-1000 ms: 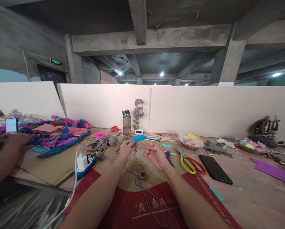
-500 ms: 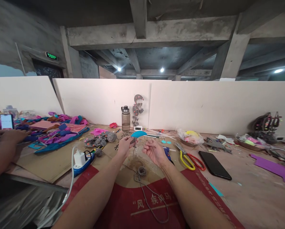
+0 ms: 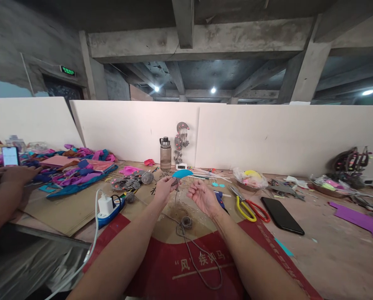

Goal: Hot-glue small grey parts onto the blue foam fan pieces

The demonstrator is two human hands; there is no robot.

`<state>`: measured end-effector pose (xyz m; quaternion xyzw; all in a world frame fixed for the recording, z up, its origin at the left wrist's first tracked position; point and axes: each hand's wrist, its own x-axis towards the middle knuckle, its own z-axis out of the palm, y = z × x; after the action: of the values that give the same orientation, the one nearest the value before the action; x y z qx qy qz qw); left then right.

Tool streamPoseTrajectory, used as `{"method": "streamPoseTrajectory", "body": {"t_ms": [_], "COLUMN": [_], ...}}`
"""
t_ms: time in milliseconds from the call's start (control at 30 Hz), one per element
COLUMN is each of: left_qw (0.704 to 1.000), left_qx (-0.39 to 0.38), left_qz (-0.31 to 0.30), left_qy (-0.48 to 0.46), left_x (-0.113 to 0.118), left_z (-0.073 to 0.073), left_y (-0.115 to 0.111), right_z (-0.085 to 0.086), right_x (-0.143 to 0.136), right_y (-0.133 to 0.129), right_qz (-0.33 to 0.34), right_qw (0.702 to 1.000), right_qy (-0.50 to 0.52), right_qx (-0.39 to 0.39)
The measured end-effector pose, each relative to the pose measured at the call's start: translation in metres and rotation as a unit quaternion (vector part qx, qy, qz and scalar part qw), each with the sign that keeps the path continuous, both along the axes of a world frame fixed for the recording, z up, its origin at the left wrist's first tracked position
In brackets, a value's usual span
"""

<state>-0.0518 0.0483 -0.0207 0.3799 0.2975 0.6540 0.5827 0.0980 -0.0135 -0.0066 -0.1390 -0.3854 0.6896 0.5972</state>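
Observation:
My left hand (image 3: 165, 191) is closed on a blue crescent-shaped piece (image 3: 182, 173), which points up and to the right from the fingers. Grey yarn (image 3: 177, 196) is wound at its lower end and hangs down below my fingertips. Just right of the piece, my right hand (image 3: 203, 196) has its fingers curled and drawn together; whatever they may hold is too small to see. Beneath both hands, a small ball of grey yarn (image 3: 185, 222) lies on the cardboard, and its loose strand loops over the red printed area (image 3: 186, 254).
Scissors (image 3: 244, 206) and a black phone (image 3: 282, 215) lie right, beside a blue glue gun (image 3: 220, 199). A bottle (image 3: 165, 155) stands behind. Left are a power strip (image 3: 111, 210), fabric scraps (image 3: 80, 173) and another person's hand (image 3: 17, 177) near a phone (image 3: 10, 156).
The view has shifted slightly. My right hand's fingers have curled a little closer together; my left hand keeps the blue piece in nearly the same place.

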Motion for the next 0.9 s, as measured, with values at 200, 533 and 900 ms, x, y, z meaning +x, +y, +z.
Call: {"method": "streamPoseTrajectory", "body": {"t_ms": [200, 533, 900], "left_qw": [1.0, 1.0, 1.0], "left_qx": [0.002, 0.01, -0.001], "left_qz": [0.005, 0.004, 0.015], "left_qy": [0.005, 0.003, 0.011], "left_x": [-0.001, -0.0029, -0.0024], "left_z": [-0.0027, -0.004, 0.001], "left_y": [0.0041, 0.0069, 0.002], "right_z": [0.003, 0.0, -0.0037], "right_x": [-0.0015, -0.0008, -0.0011], "right_y": [-0.0025, -0.0005, 0.0024], "right_qz": [0.007, -0.007, -0.034], "right_qw": [1.0, 0.998, 0.995], "right_qy": [-0.016, -0.05, -0.079], "right_qx": [0.026, 0.042, 0.053]}}
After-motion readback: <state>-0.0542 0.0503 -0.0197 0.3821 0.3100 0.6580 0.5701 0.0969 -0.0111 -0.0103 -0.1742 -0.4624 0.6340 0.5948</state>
